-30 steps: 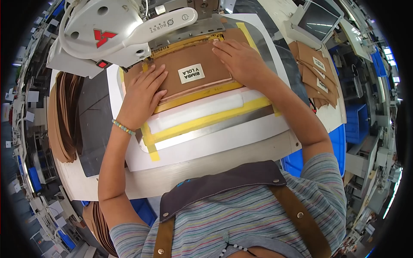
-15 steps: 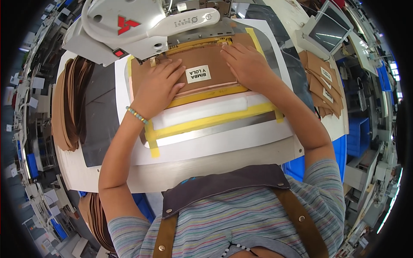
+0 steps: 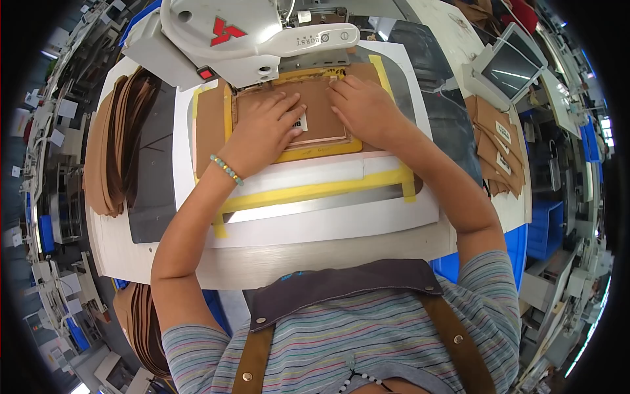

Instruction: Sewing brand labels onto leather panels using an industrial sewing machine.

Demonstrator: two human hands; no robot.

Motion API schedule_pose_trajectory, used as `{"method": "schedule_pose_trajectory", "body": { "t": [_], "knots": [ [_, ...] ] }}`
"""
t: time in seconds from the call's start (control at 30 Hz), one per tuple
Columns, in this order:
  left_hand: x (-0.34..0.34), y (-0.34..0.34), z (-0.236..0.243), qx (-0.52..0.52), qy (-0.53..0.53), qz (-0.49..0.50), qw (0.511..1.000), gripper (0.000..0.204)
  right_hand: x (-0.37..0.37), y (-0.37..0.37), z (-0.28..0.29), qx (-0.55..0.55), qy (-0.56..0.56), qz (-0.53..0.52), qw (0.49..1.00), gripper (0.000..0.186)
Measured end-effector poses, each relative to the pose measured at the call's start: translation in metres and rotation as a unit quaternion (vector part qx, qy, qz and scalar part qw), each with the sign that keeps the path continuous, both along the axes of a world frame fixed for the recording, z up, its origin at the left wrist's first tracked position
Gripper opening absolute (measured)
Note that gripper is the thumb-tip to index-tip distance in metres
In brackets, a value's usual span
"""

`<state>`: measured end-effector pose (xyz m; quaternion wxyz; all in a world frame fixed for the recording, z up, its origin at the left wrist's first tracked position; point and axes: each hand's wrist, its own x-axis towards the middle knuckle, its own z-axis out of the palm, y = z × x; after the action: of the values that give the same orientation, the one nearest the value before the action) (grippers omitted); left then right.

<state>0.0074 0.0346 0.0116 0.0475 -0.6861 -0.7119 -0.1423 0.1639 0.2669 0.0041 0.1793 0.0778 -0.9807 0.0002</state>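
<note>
A brown panel (image 3: 318, 92), leather-like, lies flat inside a yellow-edged frame (image 3: 321, 152) beneath the white sewing machine head (image 3: 223, 39). My left hand (image 3: 270, 128) rests flat on the panel's left part, fingers spread, close to the machine's needle area. It covers most of a small white label (image 3: 300, 123) on the panel. On the right, my right hand (image 3: 367, 111) lies with its fingers stretched over the panel's right edge and the frame. Neither hand grips anything. A clear template with yellow tape (image 3: 315, 185) surrounds the frame.
Stacked brown pieces (image 3: 111, 144) stand at the left, and labelled brown pieces (image 3: 495, 144) lie at the right. Behind those is a control screen (image 3: 513, 65). A white sheet (image 3: 328, 224) lies under the template. Blue bins (image 3: 546, 226) are beyond the table edge.
The machine head now appears further right over the panel, and the frame's left side has come into sight. My left hand has moved right, covering much of the label. Both hands stay flat.
</note>
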Motion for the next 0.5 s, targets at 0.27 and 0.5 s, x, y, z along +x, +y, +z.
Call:
{"method": "schedule_pose_trajectory", "body": {
  "t": [0.27, 0.5],
  "knots": [
    [0.0, -0.003, 0.0, -0.02, -0.007, 0.01, 1.0, 0.044, -0.018, -0.016, -0.003, 0.022, 0.0, 0.016, 1.0, 0.029],
    [-0.001, -0.008, 0.004, -0.023, -0.02, 0.016, 0.999, 0.043, -0.035, -0.026, -0.012, 0.024, 0.058, 0.039, 0.997, 0.018]
  ]
}}
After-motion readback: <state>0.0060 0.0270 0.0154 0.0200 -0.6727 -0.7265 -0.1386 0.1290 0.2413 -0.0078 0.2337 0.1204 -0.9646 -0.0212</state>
